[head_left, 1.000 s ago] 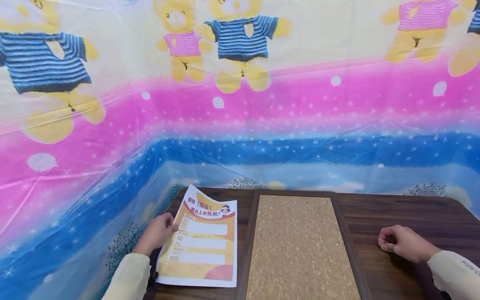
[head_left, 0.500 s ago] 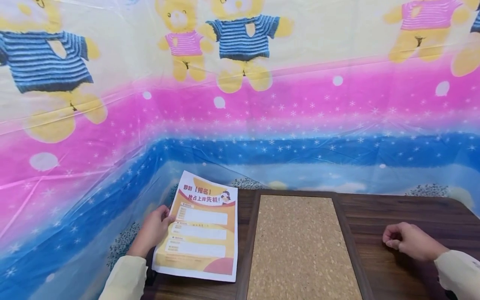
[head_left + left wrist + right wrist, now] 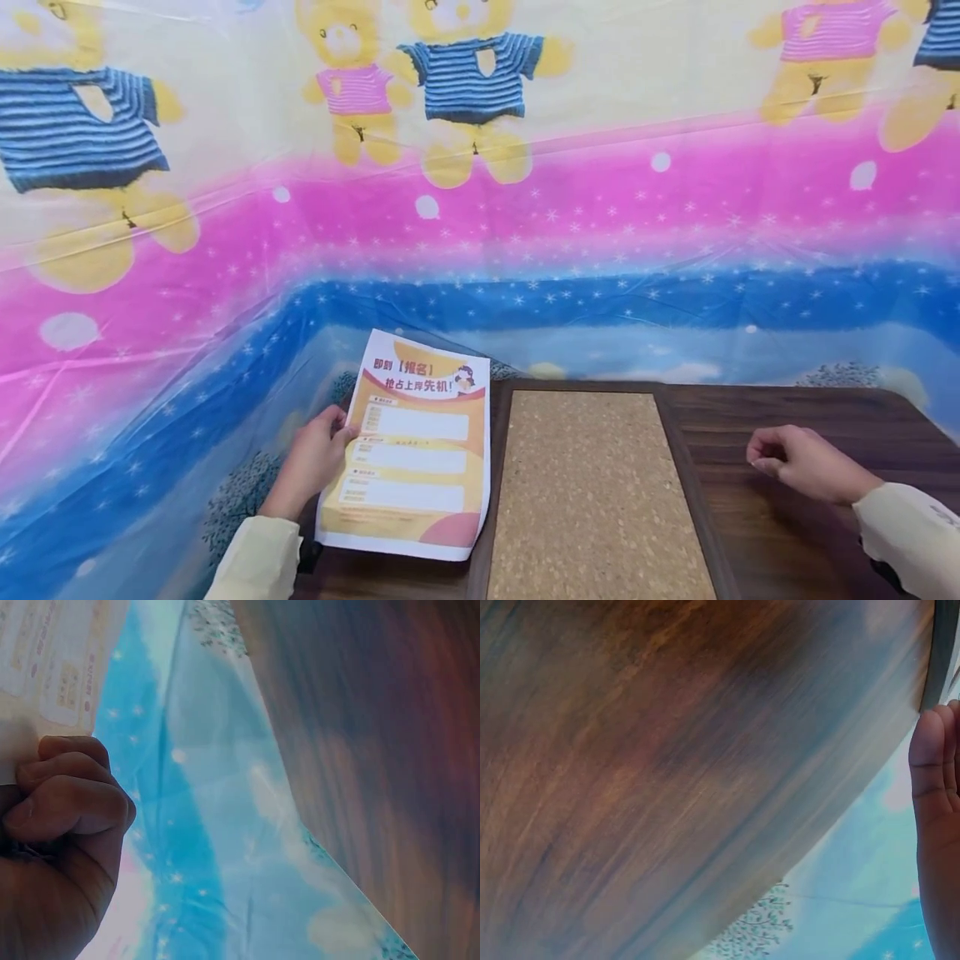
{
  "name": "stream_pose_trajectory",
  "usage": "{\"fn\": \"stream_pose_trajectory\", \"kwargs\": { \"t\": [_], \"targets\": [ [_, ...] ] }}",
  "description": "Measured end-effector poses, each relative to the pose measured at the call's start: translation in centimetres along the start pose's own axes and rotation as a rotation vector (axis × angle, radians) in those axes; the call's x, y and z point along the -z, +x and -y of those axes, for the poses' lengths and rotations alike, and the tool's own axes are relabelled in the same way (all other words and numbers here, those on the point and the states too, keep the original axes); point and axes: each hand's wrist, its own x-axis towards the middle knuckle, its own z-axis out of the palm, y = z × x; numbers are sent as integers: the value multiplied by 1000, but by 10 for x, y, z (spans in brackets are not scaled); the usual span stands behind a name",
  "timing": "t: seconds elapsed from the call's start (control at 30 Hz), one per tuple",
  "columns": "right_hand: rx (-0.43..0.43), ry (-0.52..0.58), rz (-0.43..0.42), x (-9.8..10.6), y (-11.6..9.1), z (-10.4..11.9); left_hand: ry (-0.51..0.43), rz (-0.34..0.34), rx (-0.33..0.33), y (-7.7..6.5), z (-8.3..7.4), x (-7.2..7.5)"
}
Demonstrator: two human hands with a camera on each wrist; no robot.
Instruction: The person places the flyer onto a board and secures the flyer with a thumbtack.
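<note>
A printed paper flyer [image 3: 408,450], yellow and orange with white boxes and large Chinese lettering, is held up at the left of the table in the head view. My left hand [image 3: 315,454] pinches its left edge between thumb and curled fingers. In the left wrist view those curled fingers [image 3: 75,784] grip the paper [image 3: 52,667], seen from its back with the print showing through. On the right, my right hand [image 3: 810,462] hovers over or rests on the dark wood with loosely curled fingers and holds nothing.
A cork board panel [image 3: 585,492] is set in the middle of the dark wooden table [image 3: 731,433]. Behind and to the left hangs a curtain [image 3: 600,217] printed with bears and snowflakes, close to the table's edges.
My left hand has lifted the flyer a little, and its top edge now stands higher in view. The right hand stays loosely curled, with only a slight shift.
</note>
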Motion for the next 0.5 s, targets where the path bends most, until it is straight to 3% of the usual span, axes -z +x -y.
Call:
{"fn": "stream_pose_trajectory", "kwargs": {
  "t": [0.2, 0.5],
  "targets": [
    [35, -18, -11, 0, -2, 9, -20, 3, -60, 1, -23, -10],
    [115, -6, -43, 6, -1, 19, -37, 45, -92, 4, -58, -49]
  ]
}}
